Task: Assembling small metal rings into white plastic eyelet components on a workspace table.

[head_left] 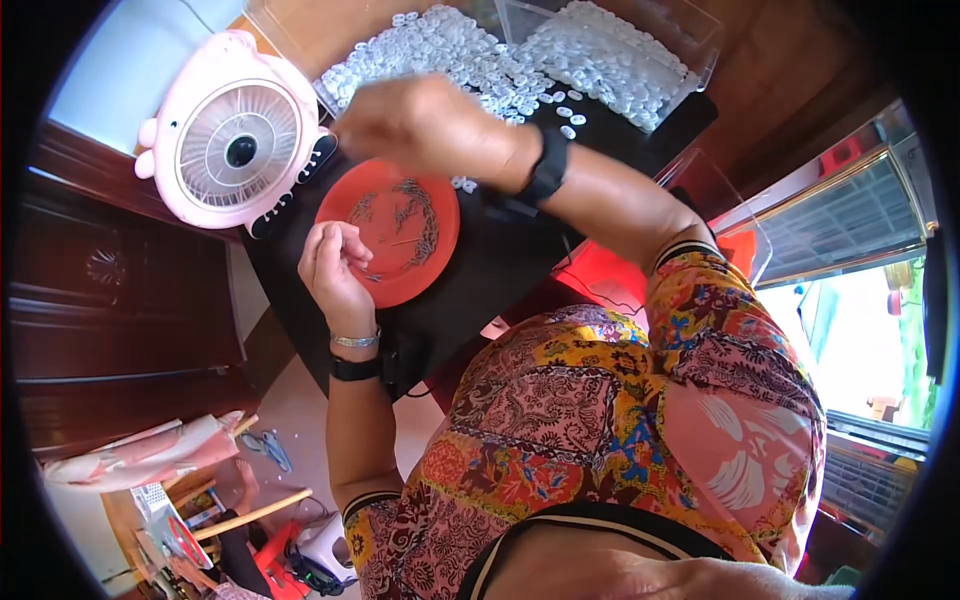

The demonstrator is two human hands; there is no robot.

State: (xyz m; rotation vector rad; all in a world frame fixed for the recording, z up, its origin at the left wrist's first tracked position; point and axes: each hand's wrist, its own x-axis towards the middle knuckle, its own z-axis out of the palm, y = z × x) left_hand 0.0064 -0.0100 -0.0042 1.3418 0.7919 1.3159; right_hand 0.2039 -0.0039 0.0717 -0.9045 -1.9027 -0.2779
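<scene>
Lying between both hands, red plate point(392, 232), white buttons point(470, 55) beyond

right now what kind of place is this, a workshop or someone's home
Probably a home used for handwork: dark wooden furniture, a pink desk fan, and heaps of small white plastic pieces beside a red dish.

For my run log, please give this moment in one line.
left hand: pinches small piece at red plate | right hand: above plate, near white buttons

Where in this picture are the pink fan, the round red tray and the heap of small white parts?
pink fan point(240, 150), head view, on the dark hub of its grille.
red tray point(395, 215), head view, on its middle.
white parts point(450, 50), head view, mid-heap.
</scene>
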